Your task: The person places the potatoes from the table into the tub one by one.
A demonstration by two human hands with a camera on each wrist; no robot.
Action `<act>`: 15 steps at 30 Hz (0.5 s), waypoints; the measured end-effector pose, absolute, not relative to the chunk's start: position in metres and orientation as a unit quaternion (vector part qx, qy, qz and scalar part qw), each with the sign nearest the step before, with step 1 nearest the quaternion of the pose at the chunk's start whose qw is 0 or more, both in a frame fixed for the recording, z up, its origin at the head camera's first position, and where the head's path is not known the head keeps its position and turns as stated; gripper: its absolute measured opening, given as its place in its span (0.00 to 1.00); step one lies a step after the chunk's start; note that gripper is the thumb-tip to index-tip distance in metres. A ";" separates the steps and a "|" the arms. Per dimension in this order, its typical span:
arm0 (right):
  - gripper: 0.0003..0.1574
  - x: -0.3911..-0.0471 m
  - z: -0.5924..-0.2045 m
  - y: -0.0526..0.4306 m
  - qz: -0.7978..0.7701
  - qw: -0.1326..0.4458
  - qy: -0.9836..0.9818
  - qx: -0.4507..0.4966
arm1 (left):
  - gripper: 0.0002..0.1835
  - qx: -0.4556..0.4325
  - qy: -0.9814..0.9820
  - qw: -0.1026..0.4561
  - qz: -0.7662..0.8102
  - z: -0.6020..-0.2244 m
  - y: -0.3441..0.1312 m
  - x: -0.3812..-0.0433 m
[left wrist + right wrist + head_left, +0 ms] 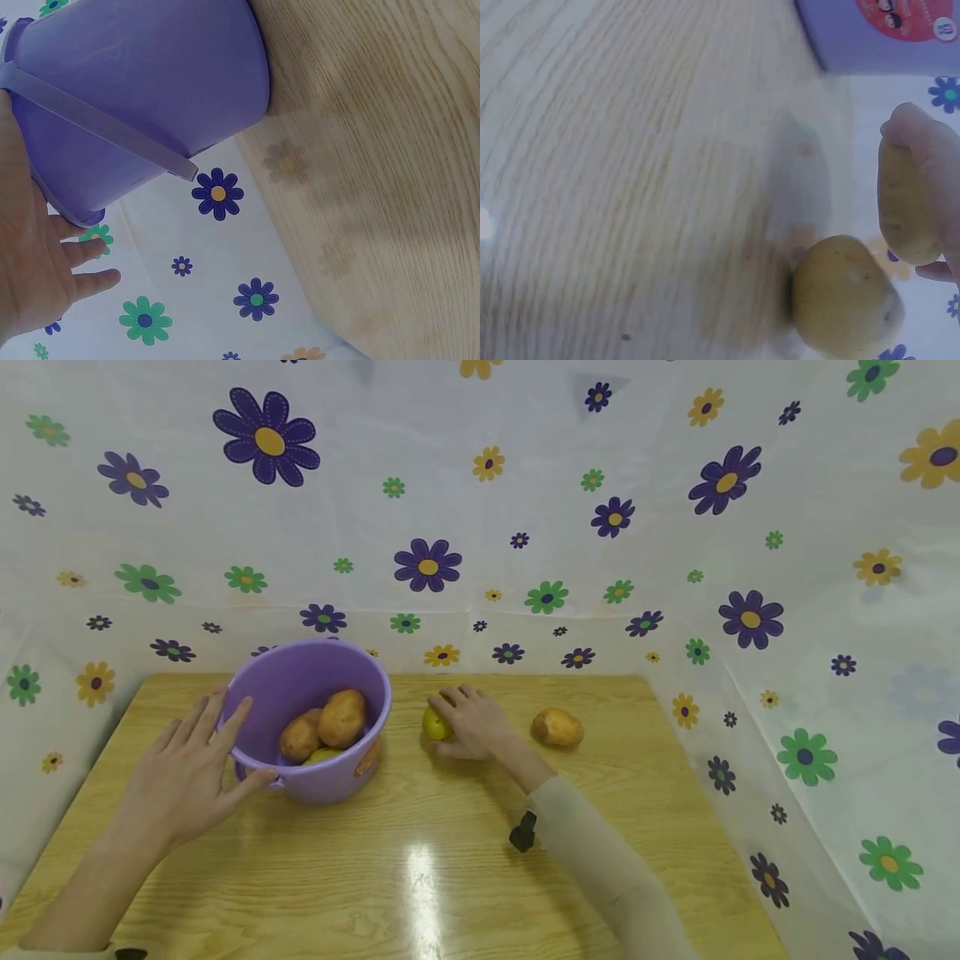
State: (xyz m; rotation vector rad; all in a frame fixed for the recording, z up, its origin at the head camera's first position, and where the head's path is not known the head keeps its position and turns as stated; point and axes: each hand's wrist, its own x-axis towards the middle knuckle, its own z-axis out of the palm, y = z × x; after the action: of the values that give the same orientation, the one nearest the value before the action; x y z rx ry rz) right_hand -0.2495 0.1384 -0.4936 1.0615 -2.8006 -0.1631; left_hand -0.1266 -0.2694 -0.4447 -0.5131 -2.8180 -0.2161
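Note:
A purple bucket (pixel 307 664) stands on the left of the table, tipped a little toward the camera. Inside it lie two brown potatoes (pixel 342 718) and part of something yellow-green (pixel 322 756). My left hand (pixel 180 768) rests against the bucket's left rim, fingers straight and spread. In the left wrist view, the bucket's handle (pixel 105 129) hangs down its side. To the right of the bucket, my right hand (pixel 476 727) grips an oval yellow-green fruit (pixel 435 724), with fingers over its top and thumb at the near side. The fruit (pixel 904 202) is partly covered by the hand in the right wrist view.
Another potato (pixel 557 727) lies on the wooden table (pixel 465 860), right of my right hand. Behind and beside the table hangs a white flower-patterned sheet (pixel 517 560). A red sticker (pixel 907 16) marks the bucket's side.

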 end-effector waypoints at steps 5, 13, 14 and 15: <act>0.51 -0.246 -0.486 0.137 -0.046 0.086 -0.931 0.352 | 0.56 -0.176 -0.972 0.134 -0.076 -0.445 -0.270 -0.126; 0.51 -0.240 -0.474 0.135 -0.034 0.109 -0.924 0.365 | 0.56 -0.177 -0.972 0.135 -0.076 -0.445 -0.270 -0.126; 0.51 -0.239 -0.472 0.135 -0.033 0.111 -0.923 0.368 | 0.56 -0.177 -0.972 0.134 -0.076 -0.445 -0.270 -0.126; 0.51 -0.238 -0.470 0.135 -0.033 0.110 -0.922 0.370 | 0.56 -0.176 -0.972 0.132 -0.077 -0.445 -0.270 -0.126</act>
State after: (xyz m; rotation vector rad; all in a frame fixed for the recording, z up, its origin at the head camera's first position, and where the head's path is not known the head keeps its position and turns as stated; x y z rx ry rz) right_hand -0.2377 0.1351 -0.4701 1.0862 -2.7096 -0.0963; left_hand -0.1256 -0.2701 -0.4448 -0.5121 -2.8215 -0.2221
